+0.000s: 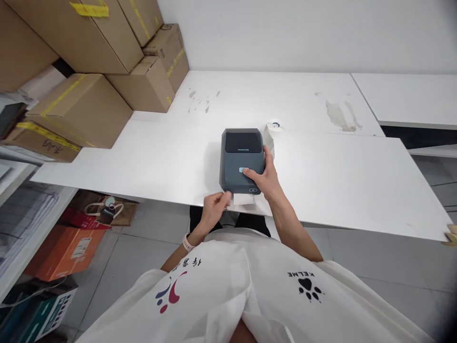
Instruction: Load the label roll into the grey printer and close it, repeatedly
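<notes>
A dark blue-grey label printer (238, 166) sits near the front edge of the white table, with a dark window in its lid. My right hand (266, 178) grips its right side, thumb on the light button and fingers along the side wall. From the printer's front slot a strip of white label paper (244, 199) sticks out. At the front left corner, just left of that strip, my left hand (215, 206) has its fingers curled together; what they pinch, if anything, is hidden. Behind the printer's right side lies a roll of white labels (274, 126), its loose band running toward the printer.
Cardboard boxes (85, 109) with yellow tape are stacked at the table's left end. The white table (321, 186) reaches the wall behind. Below left are a shelf (46, 228) with papers and an orange box (71, 250) on the floor.
</notes>
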Demonstrator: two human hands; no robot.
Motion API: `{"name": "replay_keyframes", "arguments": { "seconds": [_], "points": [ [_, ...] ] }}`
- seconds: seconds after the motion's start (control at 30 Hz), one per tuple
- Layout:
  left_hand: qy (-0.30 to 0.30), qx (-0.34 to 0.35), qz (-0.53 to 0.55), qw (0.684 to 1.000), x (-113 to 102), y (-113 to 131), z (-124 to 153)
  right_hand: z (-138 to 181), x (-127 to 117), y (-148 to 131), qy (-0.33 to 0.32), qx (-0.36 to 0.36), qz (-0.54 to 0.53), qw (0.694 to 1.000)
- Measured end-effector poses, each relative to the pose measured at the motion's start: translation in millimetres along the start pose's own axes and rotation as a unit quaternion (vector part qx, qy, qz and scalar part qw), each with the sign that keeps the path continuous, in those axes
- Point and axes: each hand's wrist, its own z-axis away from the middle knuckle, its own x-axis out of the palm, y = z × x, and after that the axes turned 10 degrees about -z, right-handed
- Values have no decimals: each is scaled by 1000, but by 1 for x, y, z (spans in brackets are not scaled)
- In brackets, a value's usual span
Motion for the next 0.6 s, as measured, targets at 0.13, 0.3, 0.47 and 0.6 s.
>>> {"name": "replay_keyframes", "arguments": {
  "seconds": [0.13, 0.3, 0.47, 0.6],
  "points": [
    [192, 61, 27, 979, -9, 7, -8, 1, -2, -3, -12, -10, 4, 1000],
    [96, 82, 16, 992, -5, 21, -14, 24, -15, 8, -36, -17, -15, 999],
    [64, 131, 29, 989, -16, 44, -22, 35, -25, 2, -27, -81, 13, 996],
    [71, 187, 64, 978, -28, 60, -52, 9, -26, -19, -31, -163, 27, 986]
  ]
}}
